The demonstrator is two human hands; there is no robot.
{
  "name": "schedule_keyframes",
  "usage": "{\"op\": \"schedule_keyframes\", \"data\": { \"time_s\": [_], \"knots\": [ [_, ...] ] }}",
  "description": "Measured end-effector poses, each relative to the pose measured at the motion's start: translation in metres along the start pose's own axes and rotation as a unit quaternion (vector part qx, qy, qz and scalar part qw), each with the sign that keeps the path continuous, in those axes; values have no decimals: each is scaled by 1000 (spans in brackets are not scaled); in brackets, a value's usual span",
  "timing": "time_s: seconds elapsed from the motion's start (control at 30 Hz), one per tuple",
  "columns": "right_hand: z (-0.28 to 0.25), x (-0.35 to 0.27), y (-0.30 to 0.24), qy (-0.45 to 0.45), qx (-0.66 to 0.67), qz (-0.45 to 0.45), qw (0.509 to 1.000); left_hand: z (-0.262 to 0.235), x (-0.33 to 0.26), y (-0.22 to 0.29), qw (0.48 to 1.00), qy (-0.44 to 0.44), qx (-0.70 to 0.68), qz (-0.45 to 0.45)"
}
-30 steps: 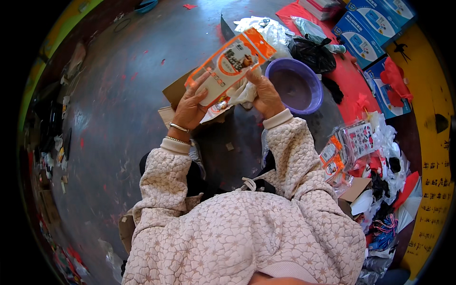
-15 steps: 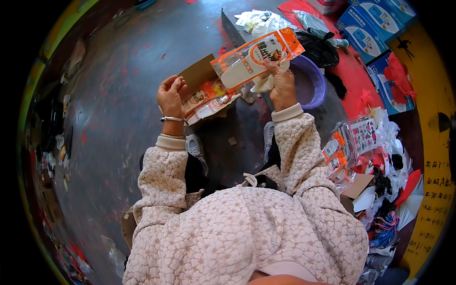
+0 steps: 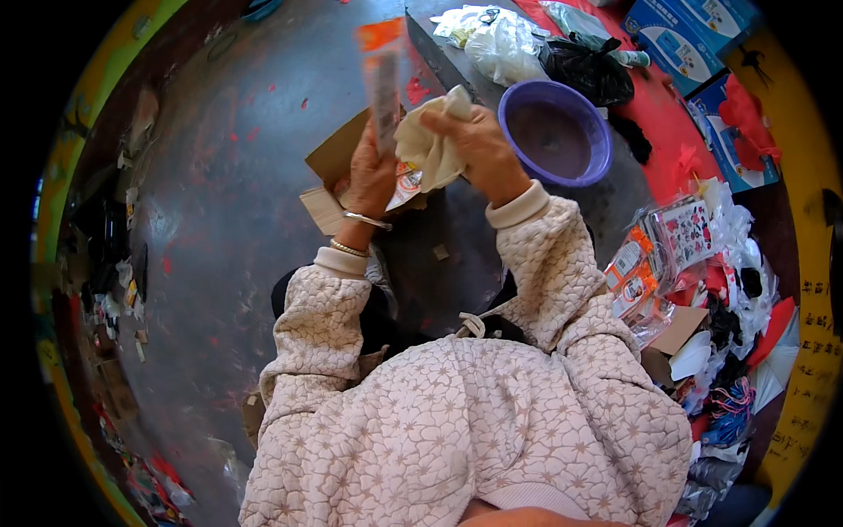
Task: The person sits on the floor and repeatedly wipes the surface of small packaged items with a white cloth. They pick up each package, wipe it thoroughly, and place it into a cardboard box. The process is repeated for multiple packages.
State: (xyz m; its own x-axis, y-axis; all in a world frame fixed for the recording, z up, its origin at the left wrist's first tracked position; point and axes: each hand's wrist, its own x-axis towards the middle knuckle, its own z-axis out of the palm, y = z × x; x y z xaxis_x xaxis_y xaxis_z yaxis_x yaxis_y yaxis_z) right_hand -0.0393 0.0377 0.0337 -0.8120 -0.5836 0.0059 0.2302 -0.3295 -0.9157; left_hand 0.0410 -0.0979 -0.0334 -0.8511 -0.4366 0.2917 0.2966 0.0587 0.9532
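Note:
An orange-topped packet [image 3: 384, 83], smeared by motion, stands upright in my left hand [image 3: 372, 180], whose fingers are closed round its lower end. Right beside it, my right hand [image 3: 490, 151] grips a crumpled cream cloth [image 3: 428, 156], thumb on top. Below both hands an opened cardboard box [image 3: 332, 156] holds more orange and white packets [image 3: 407, 183], partly hidden by my hands and the cloth.
A purple basin [image 3: 601, 158] stands right of my right hand. Beyond it lie white plastic bags [image 3: 500, 48] and a black bag [image 3: 597, 75]. Blue cartons [image 3: 676, 48] stand at the far right. Packets and scraps [image 3: 650, 272] heap up along the right.
The packet has passed from my right hand to my left and turned from slanting flat to upright. My right hand keeps the cloth, and both hands have come closer together.

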Motion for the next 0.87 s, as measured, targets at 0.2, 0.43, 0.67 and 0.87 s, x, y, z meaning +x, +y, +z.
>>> {"op": "schedule_keyframes", "data": {
  "time_s": [0.2, 0.43, 0.67, 0.87],
  "knots": [
    [-34, 12, -21, 156, 22, -150, 976, -22, 0, 17, 879, 9, -440, -183],
    [8, 1, 52, -81, -394, -361, 841, -27, 3, -15, 830, -25, -515, -213],
    [-22, -23, 32, -263, -327, -45, 906, -52, 9, -3, 826, 70, -525, -191],
    [-32, 0, -8, 118, -57, -163, 978, -47, 2, 1, 806, 14, -563, -180]
  ]
}}
